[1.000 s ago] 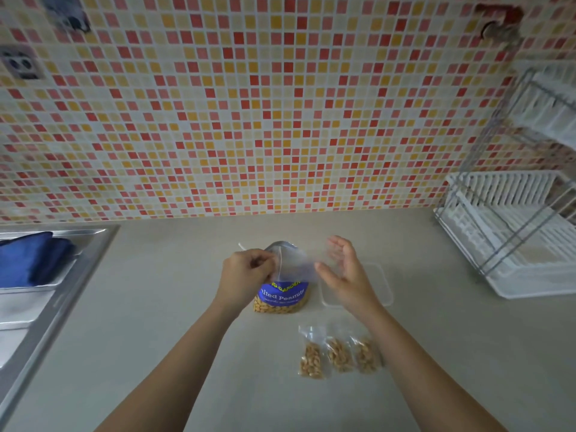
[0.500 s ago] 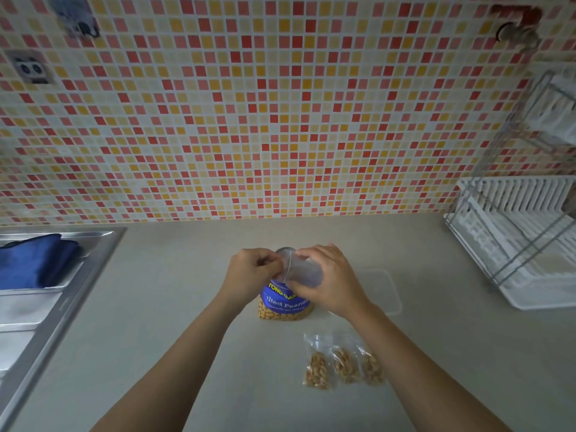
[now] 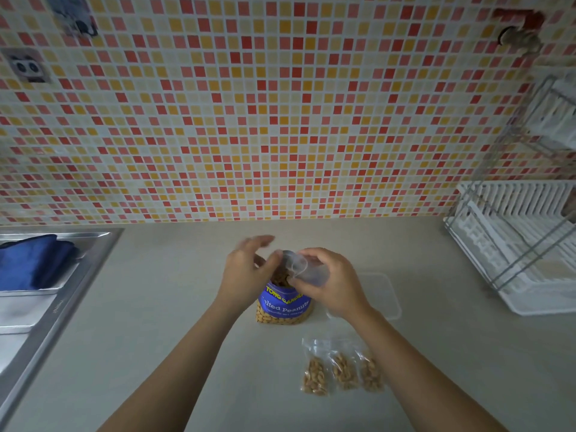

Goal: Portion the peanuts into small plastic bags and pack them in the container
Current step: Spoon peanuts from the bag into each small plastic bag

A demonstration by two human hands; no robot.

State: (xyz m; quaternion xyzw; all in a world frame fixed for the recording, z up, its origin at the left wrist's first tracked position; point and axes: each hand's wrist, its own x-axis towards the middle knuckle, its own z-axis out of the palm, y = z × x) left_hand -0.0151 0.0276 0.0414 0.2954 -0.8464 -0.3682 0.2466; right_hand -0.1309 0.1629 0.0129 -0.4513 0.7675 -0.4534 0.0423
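Beige counter [image 3: 156,322], right hand [image 3: 330,282] gripping clear bag [image 3: 307,269]

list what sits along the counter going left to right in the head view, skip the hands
folded blue cloth in the steel sink → blue bag of salted peanuts → clear plastic container → white dish rack with metal frame

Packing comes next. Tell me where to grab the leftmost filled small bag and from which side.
Pinch the leftmost filled bag by its empty clear top edge, coming from above on the far side. It lies flat with the peanuts bunched at the near end, and a neighbouring bag crowds its right.
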